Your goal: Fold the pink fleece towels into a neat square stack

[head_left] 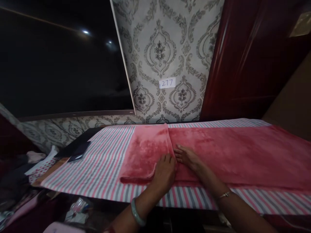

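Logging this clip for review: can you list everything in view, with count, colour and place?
Plush towel: one, pink-red, spread on the striped cloth, left end folded over.
Striped cloth: one, pink, grey and white, covering the table.
Phone: one, dark, at the cloth's left edge.
Paper label: one, white, reads 277, on the patterned wall.
Screen: one, black, upper left.
Wooden panel: one, dark red, upper right.
Left hand: green bangle, flat on the fold.
Right hand: thin bracelet, flat on the towel.

We see the left hand (164, 172) and right hand (187, 157) pressed flat, side by side, on a red towel (233, 152). The towel lies across a striped cloth (102, 161); its left end is folded over.
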Demonstrator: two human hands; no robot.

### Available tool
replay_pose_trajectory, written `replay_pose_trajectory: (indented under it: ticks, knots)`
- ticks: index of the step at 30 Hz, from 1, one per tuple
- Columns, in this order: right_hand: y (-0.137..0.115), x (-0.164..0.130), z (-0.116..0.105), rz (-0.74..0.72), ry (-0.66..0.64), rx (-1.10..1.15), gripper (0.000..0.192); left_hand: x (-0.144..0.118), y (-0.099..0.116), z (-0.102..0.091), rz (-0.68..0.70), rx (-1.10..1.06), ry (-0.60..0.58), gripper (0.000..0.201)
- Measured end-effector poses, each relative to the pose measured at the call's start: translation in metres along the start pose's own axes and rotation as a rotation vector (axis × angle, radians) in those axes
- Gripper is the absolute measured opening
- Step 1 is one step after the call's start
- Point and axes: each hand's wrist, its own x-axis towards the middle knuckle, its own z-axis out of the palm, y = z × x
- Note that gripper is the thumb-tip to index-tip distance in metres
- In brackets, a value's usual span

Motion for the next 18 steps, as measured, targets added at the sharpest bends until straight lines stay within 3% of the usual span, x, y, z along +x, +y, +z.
replay_pose_trajectory:
  ticks: [5,10,15,18]
  knots:
    - [-0.029,0.03,0.018,-0.011,0.131,-0.081,0.044,-0.02,-0.012,0.007,-0.086,-0.016,0.157,0.035]
    - [-0.054,0.073,0.035,-0.044,0.205,-0.193,0.038,-0.023,-0.017,0.017,-0.027,-0.015,0.22,0.013]
    - [-0.05,0.099,0.036,-0.132,0.398,-0.282,0.061,-0.027,-0.014,0.026,0.1,0.034,0.255,0.022]
    - [-0.042,0.104,0.028,-0.176,0.471,-0.319,0.062,-0.03,-0.014,0.031,0.129,-0.002,0.235,0.026]
